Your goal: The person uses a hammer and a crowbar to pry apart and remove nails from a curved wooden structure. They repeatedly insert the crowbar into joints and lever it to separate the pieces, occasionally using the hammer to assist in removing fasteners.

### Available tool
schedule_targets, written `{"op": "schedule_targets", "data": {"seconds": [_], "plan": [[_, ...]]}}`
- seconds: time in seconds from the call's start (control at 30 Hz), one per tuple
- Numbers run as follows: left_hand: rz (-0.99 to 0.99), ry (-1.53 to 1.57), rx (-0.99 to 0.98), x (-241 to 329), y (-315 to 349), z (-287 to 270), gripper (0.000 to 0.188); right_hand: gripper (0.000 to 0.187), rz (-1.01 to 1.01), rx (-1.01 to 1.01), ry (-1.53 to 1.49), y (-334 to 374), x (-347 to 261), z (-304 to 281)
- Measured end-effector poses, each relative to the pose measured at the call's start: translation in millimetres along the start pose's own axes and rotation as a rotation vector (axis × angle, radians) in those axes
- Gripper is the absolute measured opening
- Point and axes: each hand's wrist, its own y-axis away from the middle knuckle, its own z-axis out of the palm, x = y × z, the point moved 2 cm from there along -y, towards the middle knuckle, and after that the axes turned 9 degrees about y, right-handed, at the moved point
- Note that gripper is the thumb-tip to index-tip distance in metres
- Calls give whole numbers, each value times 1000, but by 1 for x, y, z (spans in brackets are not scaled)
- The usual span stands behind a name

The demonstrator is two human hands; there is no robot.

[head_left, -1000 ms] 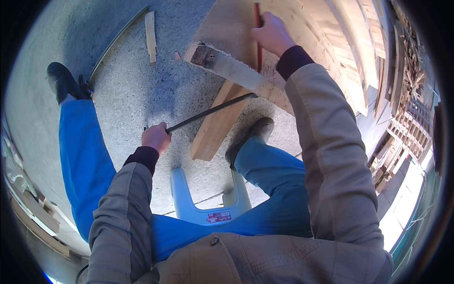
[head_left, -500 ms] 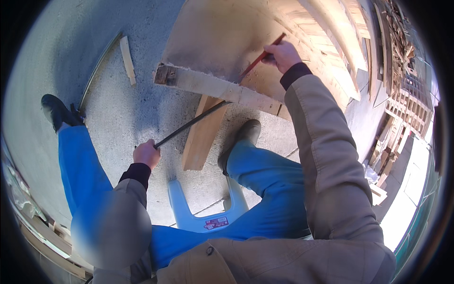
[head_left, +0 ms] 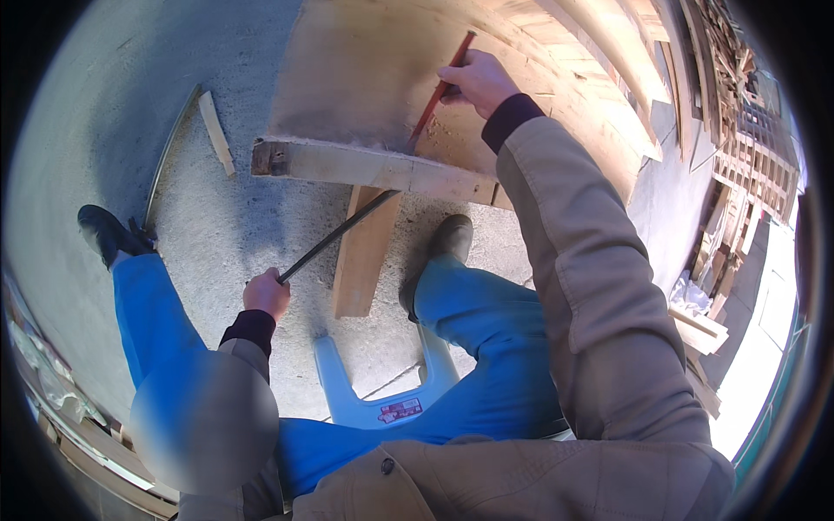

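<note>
Head view: right hand point(head_left: 476, 80) at 1 o'clock, fingers curled round thin red metal rod point(head_left: 441, 89), tip meeting weathered pale wooden beam point(head_left: 373, 168) at 12 o'clock; left hand point(head_left: 266, 293) at 8 o'clock, fist closed on long dark steel bar point(head_left: 339, 236) running under beam; since half second ago, red rod stands steeper, left hand unchanged

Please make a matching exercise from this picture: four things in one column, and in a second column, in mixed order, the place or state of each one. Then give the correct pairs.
Things:
1. red bar
2. long dark bar
3. light blue stool
4. small wood strip

Places or states:
A. lies loose on the concrete, left of the pallet
B. held in the right hand, over the wooden pallet
C. under the seated person, between the blue legs
D. held in the left hand, tip reaching under the pallet's front beam

Pairs: 1-B, 2-D, 3-C, 4-A
</note>
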Motion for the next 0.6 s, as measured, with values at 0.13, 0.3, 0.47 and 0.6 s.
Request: {"op": "schedule_targets", "data": {"seconds": [0.13, 0.3, 0.47, 0.6], "plan": [[-24, -5, 1, -1, 2, -4, 25, 22, 22, -41, 111, -16, -7, 19], [-72, 2, -57, -2, 15, -13, 27, 24, -10, -105, 226, -30, -8, 31], [-101, 13, -74, 9, 29, -27, 29, 22, 24, -43, 386, -27, 3, 32], [-124, 23, -82, 16, 47, -40, 35, 25, 47, -16, 361, -14, 15, 36]]}}
